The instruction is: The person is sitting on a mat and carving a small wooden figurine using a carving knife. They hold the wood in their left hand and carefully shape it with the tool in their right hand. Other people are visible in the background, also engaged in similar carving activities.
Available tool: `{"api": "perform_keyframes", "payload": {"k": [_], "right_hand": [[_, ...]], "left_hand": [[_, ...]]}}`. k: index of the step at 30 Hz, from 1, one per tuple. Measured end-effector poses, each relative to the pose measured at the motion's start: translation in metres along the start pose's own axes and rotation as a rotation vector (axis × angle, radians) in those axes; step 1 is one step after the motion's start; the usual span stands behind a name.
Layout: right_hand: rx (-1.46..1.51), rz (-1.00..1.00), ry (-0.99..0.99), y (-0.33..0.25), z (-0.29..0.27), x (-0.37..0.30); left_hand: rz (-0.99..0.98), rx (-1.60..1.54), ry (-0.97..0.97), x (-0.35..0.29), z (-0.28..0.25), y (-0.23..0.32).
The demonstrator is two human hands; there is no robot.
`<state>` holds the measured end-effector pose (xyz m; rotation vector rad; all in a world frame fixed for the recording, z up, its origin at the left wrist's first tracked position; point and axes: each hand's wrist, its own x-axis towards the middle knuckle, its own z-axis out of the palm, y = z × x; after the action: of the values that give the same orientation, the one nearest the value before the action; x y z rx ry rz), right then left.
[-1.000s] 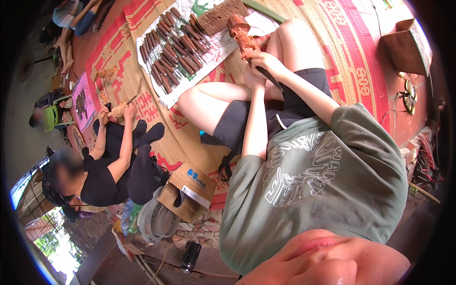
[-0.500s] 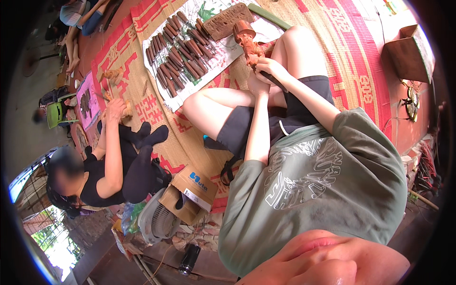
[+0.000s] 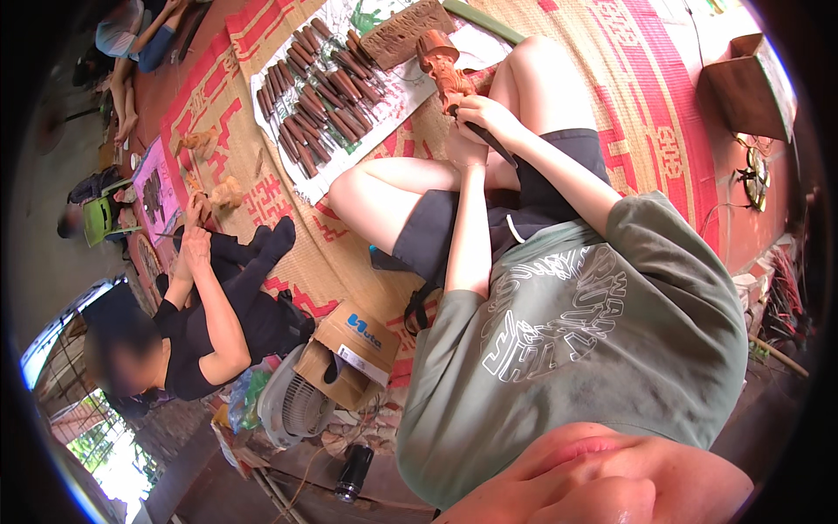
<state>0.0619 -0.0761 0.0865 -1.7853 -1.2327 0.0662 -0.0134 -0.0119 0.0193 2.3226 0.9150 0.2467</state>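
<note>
A reddish-brown carved wooden figure leans between my bent legs, its wider end pointing away from me. My left hand is closed around its near end, with the fingers partly hidden. Just above it, my right hand grips a dark, flat-handled carving tool, whose handle slants back toward my right forearm. The tool's tip is hidden near the figure's lower part. Beyond my left knee, several wooden-handled carving tools lie in rows on a white printed cloth.
A carved wooden block lies beside the tools. A co-worker sits at left near small wooden carvings on the patterned mat. A cardboard box and fan stand near my left side; a wooden box is far right.
My hands stay together at the figure, which shifts slightly left and up in view. The co-worker's hands have come away from a wooden carving, which now rests on the mat.
</note>
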Motion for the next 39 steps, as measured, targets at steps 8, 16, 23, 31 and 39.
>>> {"api": "perform_keyframes", "payload": {"k": [8, 16, 23, 31, 39], "right_hand": [[-0.046, 0.024, -0.059, 0.005, 0.002, -0.009], [0.040, 0.032, -0.164, -0.002, -0.009, -0.007], [0.053, 0.000, -0.020, 0.023, 0.011, -0.009], [0.135, 0.087, -0.028, 0.013, 0.003, -0.011], [-0.015, -0.008, 0.021, 0.005, 0.000, -0.011]], "left_hand": [[0.009, -0.025, 0.013, -0.002, 0.000, -0.002], [0.004, -0.037, 0.027, -0.001, -0.005, 0.002], [0.001, -0.035, 0.044, -0.004, -0.008, 0.007], [-0.067, -0.097, 0.031, -0.004, -0.013, 0.018], [-0.080, -0.094, 0.014, -0.006, -0.018, 0.013]]}}
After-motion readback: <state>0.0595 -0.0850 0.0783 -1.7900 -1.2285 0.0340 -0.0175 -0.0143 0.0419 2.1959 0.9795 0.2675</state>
